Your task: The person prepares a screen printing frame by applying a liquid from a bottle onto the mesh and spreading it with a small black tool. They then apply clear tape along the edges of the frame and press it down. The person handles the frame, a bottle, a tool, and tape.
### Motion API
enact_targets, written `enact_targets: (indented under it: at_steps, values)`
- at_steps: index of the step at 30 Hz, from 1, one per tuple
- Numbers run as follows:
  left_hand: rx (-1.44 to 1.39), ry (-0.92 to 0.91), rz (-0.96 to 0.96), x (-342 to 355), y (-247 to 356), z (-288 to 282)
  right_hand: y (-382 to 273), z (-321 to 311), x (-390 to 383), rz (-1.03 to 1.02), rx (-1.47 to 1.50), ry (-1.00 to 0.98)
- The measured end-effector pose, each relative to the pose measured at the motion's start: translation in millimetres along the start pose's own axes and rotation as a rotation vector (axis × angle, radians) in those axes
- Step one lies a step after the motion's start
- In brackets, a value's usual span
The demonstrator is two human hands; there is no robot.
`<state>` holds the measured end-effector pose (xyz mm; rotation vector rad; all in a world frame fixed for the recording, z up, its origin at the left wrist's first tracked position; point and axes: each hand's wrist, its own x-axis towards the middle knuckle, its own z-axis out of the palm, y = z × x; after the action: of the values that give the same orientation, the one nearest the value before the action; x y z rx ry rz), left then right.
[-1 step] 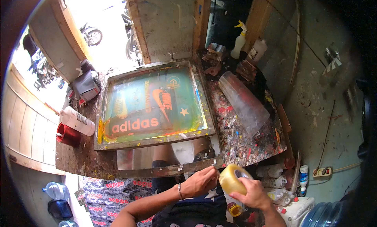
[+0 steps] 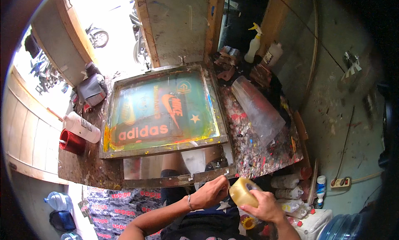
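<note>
My right hand (image 2: 268,204) grips a wide roll of yellowish clear packing tape (image 2: 240,193), with the thumb over its side and core. Just left of the roll, my left hand (image 2: 212,192) is closed in a pinch at what looks like the tape's loose end; the thin film is hard to see. Both hands are in front of the bench's near edge. Beyond them, a screen printing frame (image 2: 164,148) lies on the bench, its green mesh (image 2: 183,111) bearing several logo stencils and a star. Yellow ink smears line its border.
A clear plastic sheet roll (image 2: 259,111) lies on the ink-crusted right side of the bench. Behind it stands a spray bottle (image 2: 252,49). A white bottle (image 2: 81,128) and red cup (image 2: 72,142) are at left. Plastic bottles and a power strip (image 2: 341,182) are at lower right.
The tape roll has turned slightly in my right hand, showing less of its core. Both hands have shifted only a little; the bench things are unchanged.
</note>
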<state>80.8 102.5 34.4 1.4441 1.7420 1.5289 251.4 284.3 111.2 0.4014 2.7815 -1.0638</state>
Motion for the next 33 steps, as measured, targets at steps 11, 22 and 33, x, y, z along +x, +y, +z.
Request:
enact_targets:
  at_steps: [11,22,33]
  values:
    - [-0.170,0.127,-0.575,-37.4,-27.9,7.5,3.7,38.8,8.0,-0.053,0.203,-0.101]
    - [0.288,0.361,-0.290,3.2,118.7,-155.6,36.2,15.3,-5.5,0.127,0.123,-0.070]
    - [0.477,0.640,-0.302,-66.3,146.8,-194.7,8.8,-3.7,14.9,-0.063,0.333,-0.329]
